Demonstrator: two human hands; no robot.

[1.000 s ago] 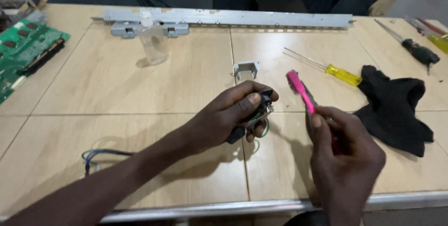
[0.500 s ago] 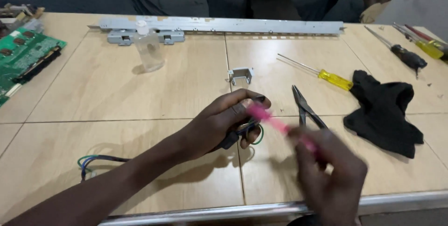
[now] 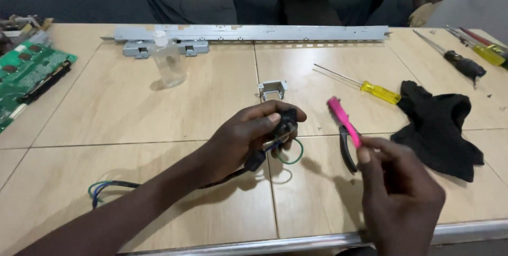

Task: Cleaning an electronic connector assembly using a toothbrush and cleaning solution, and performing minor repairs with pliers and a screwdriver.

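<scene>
1. Near the middle of the wooden table, the left hand is gripping a small black connector, its green and blue wires trailing off to the near left.
2. Just to its right, the right hand is pinching a pink-handled tool, fingers closed on the lower end.
3. Its long axis is slanting up and left, tip lying close to the connector but apart from it.
4. Behind it, black pliers are lying flat, with a black cloth and yellow screwdriver farther right.
</scene>
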